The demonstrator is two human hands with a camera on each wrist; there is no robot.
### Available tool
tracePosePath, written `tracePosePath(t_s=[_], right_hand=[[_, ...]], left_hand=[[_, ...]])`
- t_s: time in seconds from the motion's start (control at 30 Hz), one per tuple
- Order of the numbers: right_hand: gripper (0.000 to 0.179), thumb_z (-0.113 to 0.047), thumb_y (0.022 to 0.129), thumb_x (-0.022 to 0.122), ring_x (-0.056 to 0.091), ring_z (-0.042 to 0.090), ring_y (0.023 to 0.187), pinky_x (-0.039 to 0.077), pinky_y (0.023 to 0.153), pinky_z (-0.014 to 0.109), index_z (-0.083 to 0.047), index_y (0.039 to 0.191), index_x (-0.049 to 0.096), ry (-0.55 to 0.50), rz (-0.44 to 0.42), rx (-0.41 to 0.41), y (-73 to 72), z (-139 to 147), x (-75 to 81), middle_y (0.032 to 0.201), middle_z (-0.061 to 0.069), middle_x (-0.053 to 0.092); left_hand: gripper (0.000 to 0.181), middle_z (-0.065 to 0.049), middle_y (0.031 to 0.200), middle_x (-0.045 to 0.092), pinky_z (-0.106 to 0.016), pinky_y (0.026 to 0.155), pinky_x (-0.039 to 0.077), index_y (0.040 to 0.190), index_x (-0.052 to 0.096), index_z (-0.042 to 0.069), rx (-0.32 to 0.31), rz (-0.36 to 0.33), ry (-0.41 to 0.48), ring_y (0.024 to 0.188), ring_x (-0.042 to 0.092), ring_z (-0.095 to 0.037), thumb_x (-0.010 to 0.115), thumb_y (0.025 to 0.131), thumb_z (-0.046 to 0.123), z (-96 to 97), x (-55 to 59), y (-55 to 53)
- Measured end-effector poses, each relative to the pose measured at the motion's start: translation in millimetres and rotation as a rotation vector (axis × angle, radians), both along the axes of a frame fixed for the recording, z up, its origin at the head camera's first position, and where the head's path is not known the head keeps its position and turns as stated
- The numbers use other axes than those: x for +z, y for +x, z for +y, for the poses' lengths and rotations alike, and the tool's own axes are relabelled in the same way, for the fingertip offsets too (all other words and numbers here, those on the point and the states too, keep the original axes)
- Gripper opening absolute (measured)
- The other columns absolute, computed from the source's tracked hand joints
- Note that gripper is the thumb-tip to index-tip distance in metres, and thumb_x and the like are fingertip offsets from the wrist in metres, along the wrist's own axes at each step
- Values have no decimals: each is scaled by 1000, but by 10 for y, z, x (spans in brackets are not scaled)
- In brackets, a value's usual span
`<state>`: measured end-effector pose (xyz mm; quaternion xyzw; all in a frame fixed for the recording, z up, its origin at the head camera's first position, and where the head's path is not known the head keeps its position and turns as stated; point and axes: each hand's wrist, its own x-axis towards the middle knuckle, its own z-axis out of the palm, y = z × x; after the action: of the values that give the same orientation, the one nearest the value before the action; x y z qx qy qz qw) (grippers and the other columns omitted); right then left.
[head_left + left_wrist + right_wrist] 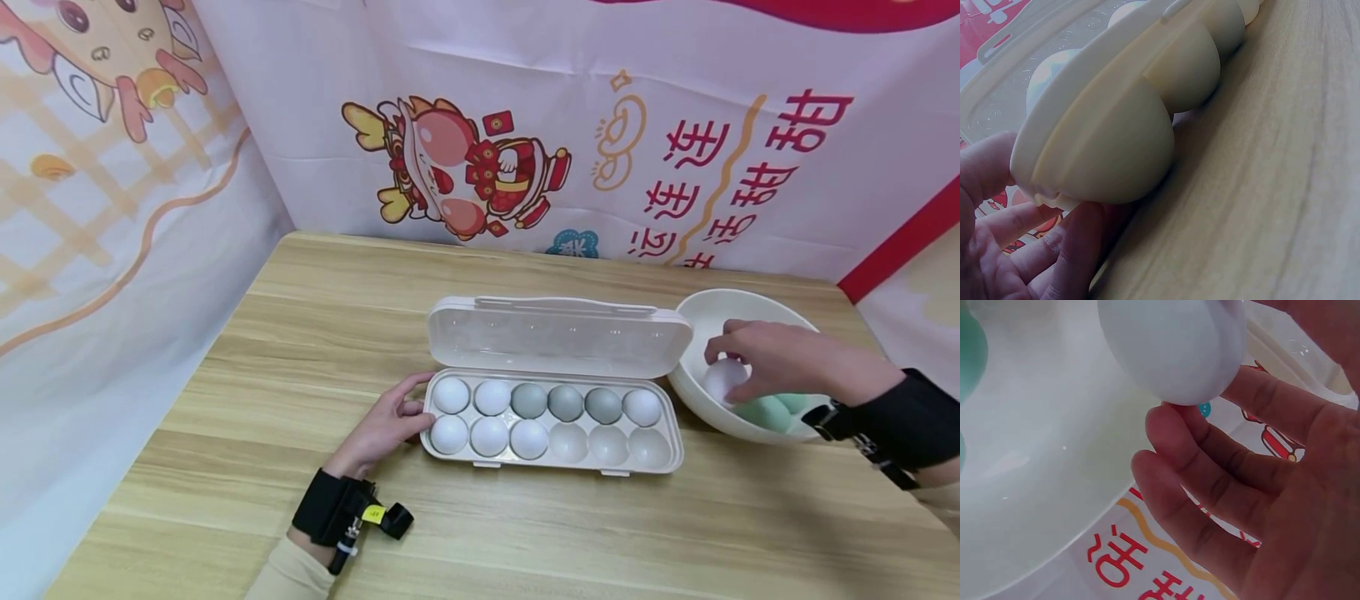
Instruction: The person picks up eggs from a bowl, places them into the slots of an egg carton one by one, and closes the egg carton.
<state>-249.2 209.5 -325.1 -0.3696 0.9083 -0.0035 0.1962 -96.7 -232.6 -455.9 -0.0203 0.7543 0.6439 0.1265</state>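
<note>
In the head view, my right hand (780, 358) pinches a white egg (724, 379) between thumb and fingers, over the cream bowl (693, 400). The right wrist view shows that egg (1175, 347) up close at the fingertips. Green eggs (763, 412) lie in the bowl beneath the hand. My left hand (386, 425) grips the left end of a lidded plastic egg box (551, 461), thumb on the rim and fingers below it in the left wrist view. White eggs (490, 437) and grey-green eggs (566, 403) sit in its cups; three front-right cups (608, 446) hold none.
The box's clear lid (558, 342) stands raised at the back, its right end beside the bowl. A wooden table (315, 333) carries everything. Printed cloth (300, 100) hangs behind the table and along its left side.
</note>
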Motion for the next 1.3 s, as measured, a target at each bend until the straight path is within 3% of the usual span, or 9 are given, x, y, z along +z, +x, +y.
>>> tracePosePath(t_s=[0.23, 0.63, 0.97, 1.3], right_hand=[[48, -39, 60, 81, 49, 16, 72, 48, 59, 30, -17, 99, 65, 32, 50, -14, 51, -63, 90, 85, 0, 55], [44, -34, 58, 83, 50, 15, 68, 48, 57, 30, -20, 96, 67, 38, 123, 34, 197, -200, 203, 85, 0, 56], [38, -30, 57, 84, 52, 14, 69, 51, 59, 34, -22, 89, 65, -39, 176, 125, 409, -379, 141, 85, -2, 55], [38, -31, 60, 82, 49, 14, 64, 47, 56, 31, -22, 92, 64, -95, 153, 176, 530, -595, 36, 82, -2, 51]], left_hand=[[60, -28, 98, 65, -27, 65, 48, 140, 33, 12, -2, 4, -6, 79, 62, -20, 56, 86, 4, -17, 19, -1], [59, -27, 97, 66, -27, 65, 48, 140, 33, 9, 1, 7, -11, 78, 62, -19, 56, 86, 4, -31, 16, 3], [59, -27, 96, 65, -27, 67, 48, 140, 32, 8, -17, 23, -20, 79, 62, -19, 56, 86, 5, -32, 3, 0], [59, -27, 95, 65, -26, 65, 48, 140, 33, 8, -13, 15, -8, 76, 61, -18, 57, 86, 4, 4, 10, 4]])
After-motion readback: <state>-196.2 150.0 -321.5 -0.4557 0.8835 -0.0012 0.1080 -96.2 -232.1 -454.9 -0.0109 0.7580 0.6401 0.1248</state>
